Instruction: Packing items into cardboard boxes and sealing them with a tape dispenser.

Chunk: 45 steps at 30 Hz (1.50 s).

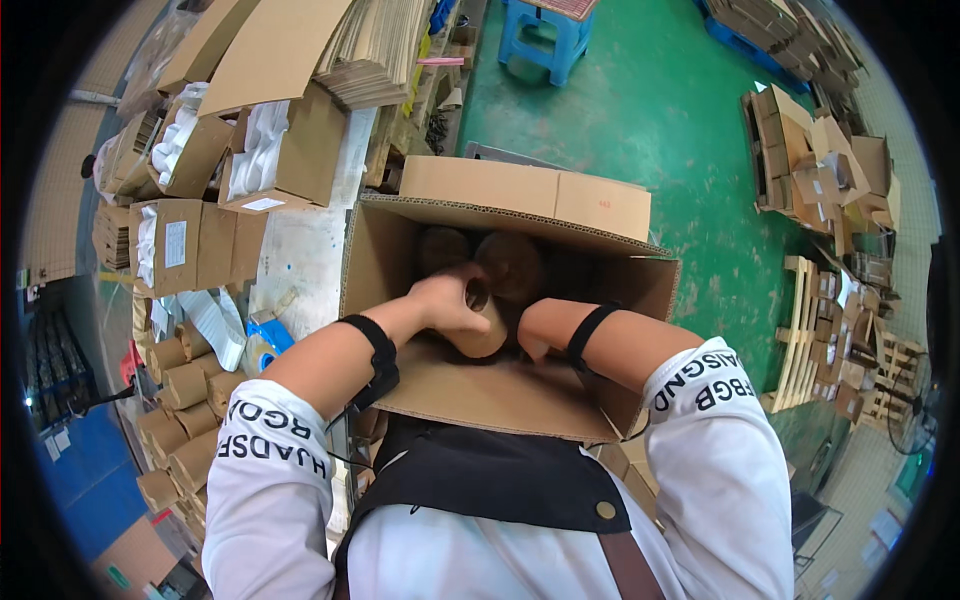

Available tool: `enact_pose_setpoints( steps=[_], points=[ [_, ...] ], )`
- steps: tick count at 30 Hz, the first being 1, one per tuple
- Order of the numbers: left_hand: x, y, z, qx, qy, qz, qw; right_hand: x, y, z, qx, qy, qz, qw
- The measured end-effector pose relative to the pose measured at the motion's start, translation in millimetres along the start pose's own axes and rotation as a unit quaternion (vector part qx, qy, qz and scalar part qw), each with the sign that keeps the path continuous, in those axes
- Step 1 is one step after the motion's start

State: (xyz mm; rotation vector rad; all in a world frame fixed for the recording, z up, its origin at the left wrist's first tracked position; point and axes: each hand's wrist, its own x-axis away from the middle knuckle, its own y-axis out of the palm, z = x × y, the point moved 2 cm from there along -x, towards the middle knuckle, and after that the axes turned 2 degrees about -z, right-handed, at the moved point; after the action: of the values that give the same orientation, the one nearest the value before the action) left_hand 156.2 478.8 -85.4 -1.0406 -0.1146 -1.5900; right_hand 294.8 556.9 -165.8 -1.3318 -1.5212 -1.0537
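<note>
A large open cardboard box (500, 405) stands in front of my body, and both my hands reach into it. My left hand (455, 300) is wrapped round a tan cardboard cylinder (478, 338), which lies tilted near the box's near wall. Further back in the shaded inside sit two darker brown rounded things, one (510, 265) beside the other (443, 250). My right hand (535, 328) is bent downward to the right of the cylinder. Its fingertips are in shadow, and whether they touch anything is hidden.
Cartons of white wrapped pieces (262, 150) and flat cardboard (365, 50) stand at the left. Below them, brown cardboard tubes (190, 385) are piled. A blue stool (545, 45) stands on the green floor (640, 130). Wooden pallets (795, 335) and cartons line the right.
</note>
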Motion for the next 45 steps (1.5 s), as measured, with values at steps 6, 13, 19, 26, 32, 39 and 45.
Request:
enact_pose_setpoints(
  steps=[6,13,19,26,32,39,45],
  points=[
    [22,4,15,-0.021,-0.095,0.044,0.994,3,-6,8,-0.027,-0.009,0.019,0.999],
    [20,11,8,-0.039,-0.039,0.095,0.994,13,-11,13,-0.062,-0.002,0.055,0.997],
    [16,-3,1,0.081,-0.002,-0.037,0.996,22,-10,16,-0.085,0.002,0.074,0.994],
    [-11,9,32,0.079,-0.196,-0.181,0.96,48,-11,20,-0.101,0.011,0.073,0.992],
    [-2,64,30,-0.016,-0.18,-0.016,0.983,56,-16,28,-0.143,0.049,0.078,0.985],
    [-3,61,13,-0.037,-0.089,-0.061,0.993,41,-13,31,-0.149,0.006,0.107,0.983],
    [34,17,18,-0.285,-0.03,-0.284,0.915,-10,-9,34,-0.131,-0.083,0.285,0.946]
  ],
)
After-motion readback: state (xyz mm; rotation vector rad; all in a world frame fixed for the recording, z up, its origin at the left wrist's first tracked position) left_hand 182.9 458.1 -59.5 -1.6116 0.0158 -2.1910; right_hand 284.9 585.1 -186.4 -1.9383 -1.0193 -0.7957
